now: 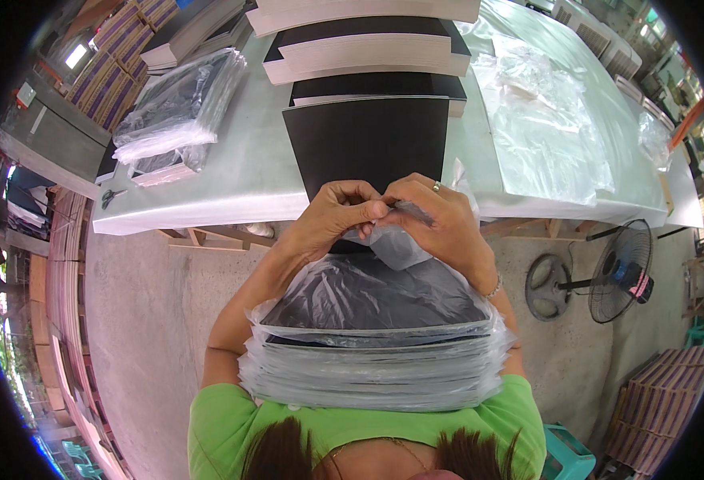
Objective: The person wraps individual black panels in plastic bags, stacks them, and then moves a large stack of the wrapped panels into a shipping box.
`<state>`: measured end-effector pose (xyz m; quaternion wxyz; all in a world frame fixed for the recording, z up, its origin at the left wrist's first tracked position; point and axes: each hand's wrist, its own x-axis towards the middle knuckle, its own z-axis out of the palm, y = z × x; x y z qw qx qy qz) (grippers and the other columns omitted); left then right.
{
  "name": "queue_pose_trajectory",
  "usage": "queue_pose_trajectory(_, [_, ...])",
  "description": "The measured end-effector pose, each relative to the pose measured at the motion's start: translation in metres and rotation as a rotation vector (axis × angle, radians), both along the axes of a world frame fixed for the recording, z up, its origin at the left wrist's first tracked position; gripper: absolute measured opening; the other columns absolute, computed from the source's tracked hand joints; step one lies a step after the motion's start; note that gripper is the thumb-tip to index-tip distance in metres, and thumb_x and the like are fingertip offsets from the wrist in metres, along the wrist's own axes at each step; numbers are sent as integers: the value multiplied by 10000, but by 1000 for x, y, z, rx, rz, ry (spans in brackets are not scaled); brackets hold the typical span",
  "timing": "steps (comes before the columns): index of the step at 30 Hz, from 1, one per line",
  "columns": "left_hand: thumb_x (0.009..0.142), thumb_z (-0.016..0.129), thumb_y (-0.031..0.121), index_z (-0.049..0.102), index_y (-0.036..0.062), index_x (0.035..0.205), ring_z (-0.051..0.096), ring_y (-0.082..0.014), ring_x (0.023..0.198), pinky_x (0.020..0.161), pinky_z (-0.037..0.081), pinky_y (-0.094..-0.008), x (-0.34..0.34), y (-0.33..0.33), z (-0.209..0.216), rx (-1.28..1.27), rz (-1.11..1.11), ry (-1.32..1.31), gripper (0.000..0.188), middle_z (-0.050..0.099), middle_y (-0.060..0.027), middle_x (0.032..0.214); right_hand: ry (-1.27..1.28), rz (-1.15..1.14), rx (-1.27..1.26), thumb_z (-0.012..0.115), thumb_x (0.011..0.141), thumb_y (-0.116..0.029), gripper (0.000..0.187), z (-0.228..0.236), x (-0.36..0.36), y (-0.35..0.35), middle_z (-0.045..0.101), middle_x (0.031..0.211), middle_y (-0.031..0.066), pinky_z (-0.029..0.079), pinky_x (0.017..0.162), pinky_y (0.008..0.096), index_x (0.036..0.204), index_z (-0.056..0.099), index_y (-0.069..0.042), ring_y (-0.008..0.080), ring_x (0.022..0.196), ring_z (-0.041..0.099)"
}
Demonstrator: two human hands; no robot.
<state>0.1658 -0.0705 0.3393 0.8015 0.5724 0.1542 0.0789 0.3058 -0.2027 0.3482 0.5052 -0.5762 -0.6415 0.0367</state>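
My left hand (332, 214) and my right hand (446, 232) meet fingertip to fingertip in front of me. Both are closed in a pinch on a thin clear plastic bag (400, 246), which hangs crumpled below the fingers; its exact edge between them is hard to see. Behind them a flat black board (368, 144) leans upright at the table's near edge. Against my body, under my hands, rests a tall pile of black boards in clear plastic bags (372, 300); the sleeves' loose edges stick out at the sides.
On the white-covered table (264, 152) stand stacks of black-topped boards (368, 60). Bagged boards (180, 104) and scissors (112, 198) lie left, flat empty plastic bags (540, 128) right. A black fan (624, 272) stands on the floor at right, a green stool (568, 454) lower right.
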Motion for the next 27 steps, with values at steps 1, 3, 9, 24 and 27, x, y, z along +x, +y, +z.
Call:
queue_pose_trajectory(1, [798, 688, 285, 609, 51, 820, 528, -64, 586, 542, 446, -192, 0, 0, -2, -16, 19, -14, 248, 561, -2, 690, -22, 13, 12, 626, 742, -40, 135, -3, 1, 1, 595, 799, 66, 469, 568, 318, 864, 570, -55, 256, 700, 615])
queue_pose_trajectory(3, [805, 679, 294, 595, 59, 808, 528, -64, 584, 533, 443, -195, 0, 1, -7, -49, 57, -41, 250, 555, 1, 688, 27, 37, 57, 616, 731, -3, 144, -7, 2, 3, 593, 782, 69, 470, 558, 308, 860, 572, -52, 253, 680, 612])
queue_pose_trajectory(9, [826, 652, 323, 525, 78, 773, 516, -69, 620, 569, 422, -198, 3, 4, -5, -162, 76, -136, 282, 532, 1, 696, 122, 2, 139, 614, 681, 137, 178, -9, 5, 2, 598, 765, 88, 483, 582, 260, 807, 581, 17, 177, 681, 602])
queue_pose_trajectory(24, [738, 720, 160, 622, 5, 831, 528, -76, 664, 623, 422, -215, -16, -8, 21, 732, 202, 175, 205, 598, -27, 716, 423, -276, 174, 625, 778, -13, 66, -9, 9, 7, 582, 727, 38, 410, 608, 209, 808, 583, 28, 87, 667, 504])
queue_pose_trajectory(27, [760, 691, 159, 630, 9, 920, 555, -96, 724, 663, 438, -229, -12, -6, 29, 857, 214, 123, 227, 610, -42, 796, 434, -270, 135, 628, 776, -18, 69, -8, 8, 6, 589, 733, 40, 410, 618, 210, 806, 586, 27, 88, 680, 509])
